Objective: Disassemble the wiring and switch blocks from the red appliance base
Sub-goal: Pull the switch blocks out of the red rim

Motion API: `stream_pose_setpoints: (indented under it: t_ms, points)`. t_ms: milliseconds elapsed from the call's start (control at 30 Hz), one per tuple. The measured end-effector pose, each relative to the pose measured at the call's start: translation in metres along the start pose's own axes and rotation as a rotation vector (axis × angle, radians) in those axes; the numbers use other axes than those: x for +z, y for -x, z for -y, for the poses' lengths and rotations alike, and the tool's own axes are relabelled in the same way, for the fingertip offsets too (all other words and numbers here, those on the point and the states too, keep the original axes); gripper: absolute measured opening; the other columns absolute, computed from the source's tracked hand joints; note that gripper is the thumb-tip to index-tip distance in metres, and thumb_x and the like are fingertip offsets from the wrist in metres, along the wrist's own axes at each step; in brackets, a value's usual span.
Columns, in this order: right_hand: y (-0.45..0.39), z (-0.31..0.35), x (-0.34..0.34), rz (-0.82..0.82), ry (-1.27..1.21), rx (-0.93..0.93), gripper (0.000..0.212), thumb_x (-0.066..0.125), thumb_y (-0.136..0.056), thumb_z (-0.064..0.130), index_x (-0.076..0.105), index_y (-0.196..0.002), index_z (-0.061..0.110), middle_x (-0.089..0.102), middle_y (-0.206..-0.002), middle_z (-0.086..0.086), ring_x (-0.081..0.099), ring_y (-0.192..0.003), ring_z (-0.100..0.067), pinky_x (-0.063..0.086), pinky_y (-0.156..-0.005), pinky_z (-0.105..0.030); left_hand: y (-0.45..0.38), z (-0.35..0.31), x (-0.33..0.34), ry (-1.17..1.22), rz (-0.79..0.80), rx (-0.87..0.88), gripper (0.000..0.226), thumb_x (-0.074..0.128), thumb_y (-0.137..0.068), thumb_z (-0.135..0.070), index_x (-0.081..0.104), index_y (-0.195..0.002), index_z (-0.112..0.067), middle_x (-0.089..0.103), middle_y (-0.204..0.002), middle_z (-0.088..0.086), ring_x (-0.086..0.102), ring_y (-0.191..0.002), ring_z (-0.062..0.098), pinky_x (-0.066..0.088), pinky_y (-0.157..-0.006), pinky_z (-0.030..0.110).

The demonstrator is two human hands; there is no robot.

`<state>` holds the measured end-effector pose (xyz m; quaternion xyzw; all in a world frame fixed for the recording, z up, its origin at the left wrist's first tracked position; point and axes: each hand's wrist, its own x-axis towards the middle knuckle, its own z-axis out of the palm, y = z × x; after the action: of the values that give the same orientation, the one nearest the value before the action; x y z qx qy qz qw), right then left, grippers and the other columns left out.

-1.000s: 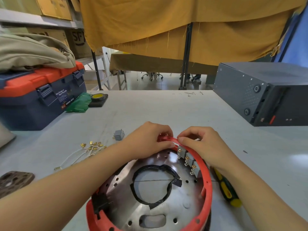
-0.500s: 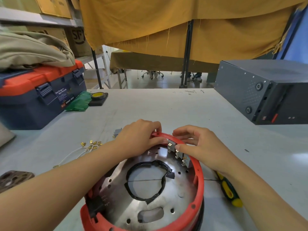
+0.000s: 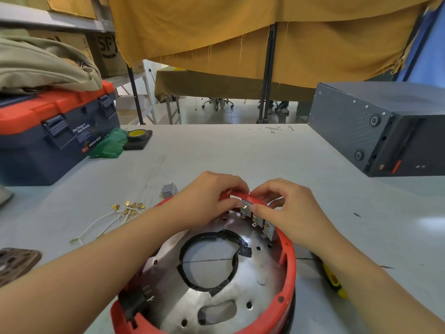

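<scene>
At the far left edge of the grey table (image 3: 240,150) lies a brown perforated disc (image 3: 16,262), and behind it stands a navy toolbox (image 3: 48,141) with an orange lid, a folded beige cloth (image 3: 41,66) resting on top. Beside the toolbox sit a crumpled green bag (image 3: 109,145) and a roll of yellow tape (image 3: 135,134) on a black pad. Nearer the person, a bundle of white wires (image 3: 106,222) with brass terminals lies loose on the table, and just right of it a small grey switch block (image 3: 168,189) stands apart from the base. The red appliance base (image 3: 287,268) sits upside down at the near edge, in front of the person, its metal plate (image 3: 250,280) facing up with a round opening ringed in black. The left hand (image 3: 207,201) has its fingers curled over the far rim of the base, gripping it. Just right of it, 3 switch blocks (image 3: 256,216) are still mounted in a row inside the rim. The right hand (image 3: 286,208) curls over the rim too, its thumb and fingertips pinching the farthest block of the row. A yellow-handled screwdriver (image 3: 333,280) lies on the table beside the right forearm, partly hidden. At the far right stands a dark grey metal case (image 3: 375,126).
</scene>
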<state>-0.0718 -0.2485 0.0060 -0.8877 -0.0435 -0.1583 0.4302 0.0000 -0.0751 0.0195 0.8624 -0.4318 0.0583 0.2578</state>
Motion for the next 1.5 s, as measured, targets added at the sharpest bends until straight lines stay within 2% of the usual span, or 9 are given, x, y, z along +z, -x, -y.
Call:
stream_pose_setpoints:
  t_ms: [367,567,800,1033,1167,1300,1500]
  points:
    - [0.001,-0.002,-0.001,-0.001,-0.068,0.036,0.014,0.076,-0.075,0.016,0.071,-0.084,0.025,0.068,-0.088,0.006,0.061,-0.077,-0.001,0.047,-0.071,-0.01,-0.001,0.001,0.005,0.123,-0.055,-0.041,0.011,0.067,-0.084,-0.016,0.069,-0.095,-0.017,0.069,-0.084,-0.004,0.058,-0.072,0.004,0.042,-0.066,0.011]
    - [0.001,-0.004,-0.001,-0.003,-0.063,0.045,0.013,0.075,-0.078,0.015,0.072,-0.088,0.022,0.067,-0.09,0.005,0.06,-0.078,-0.001,0.047,-0.071,-0.008,0.0,-0.001,0.008,0.069,-0.07,-0.036,0.01,0.064,-0.086,-0.014,0.066,-0.095,-0.017,0.065,-0.08,-0.006,0.055,-0.071,0.0,0.038,-0.065,0.008]
    - [0.001,-0.004,-0.001,0.001,-0.047,0.047,0.012,0.073,-0.081,0.015,0.072,-0.092,0.021,0.067,-0.093,0.005,0.06,-0.081,0.002,0.048,-0.075,-0.01,-0.001,-0.004,0.01,-0.041,-0.038,0.02,0.016,0.057,-0.089,-0.01,0.064,-0.103,-0.01,0.062,-0.089,0.003,0.05,-0.078,0.011,0.039,-0.075,0.022]
    - [0.001,-0.006,0.0,-0.002,-0.047,0.062,0.011,0.073,-0.081,0.018,0.072,-0.092,0.023,0.068,-0.091,0.006,0.062,-0.082,-0.001,0.049,-0.075,-0.013,0.0,-0.002,0.009,0.017,-0.016,-0.004,0.018,0.061,-0.088,-0.013,0.062,-0.106,-0.012,0.063,-0.095,0.0,0.054,-0.084,0.012,0.041,-0.077,0.022]
    - [0.001,-0.007,0.0,0.003,-0.067,0.072,0.01,0.072,-0.081,0.019,0.072,-0.088,0.026,0.07,-0.086,0.007,0.064,-0.078,-0.002,0.049,-0.071,-0.011,0.0,0.001,0.008,0.012,0.033,-0.013,0.024,0.064,-0.084,-0.014,0.058,-0.107,-0.017,0.063,-0.092,-0.003,0.051,-0.08,0.008,0.039,-0.074,0.019]
    - [0.0,-0.009,0.001,0.004,-0.066,0.073,0.009,0.072,-0.082,0.02,0.073,-0.09,0.025,0.071,-0.085,0.007,0.065,-0.078,-0.004,0.051,-0.074,-0.016,0.0,0.001,0.011,-0.015,0.053,-0.031,0.028,0.066,-0.082,-0.017,0.053,-0.106,-0.02,0.062,-0.091,-0.004,0.051,-0.079,0.009,0.039,-0.072,0.021]
    - [0.001,-0.01,0.001,0.025,-0.114,0.079,0.008,0.071,-0.083,0.02,0.071,-0.09,0.024,0.074,-0.084,0.009,0.066,-0.077,0.003,0.046,-0.069,-0.006,-0.001,0.002,0.012,-0.006,0.045,-0.032,0.03,0.067,-0.081,-0.018,0.052,-0.107,-0.019,0.064,-0.094,-0.002,0.055,-0.08,0.013,0.042,-0.074,0.027]
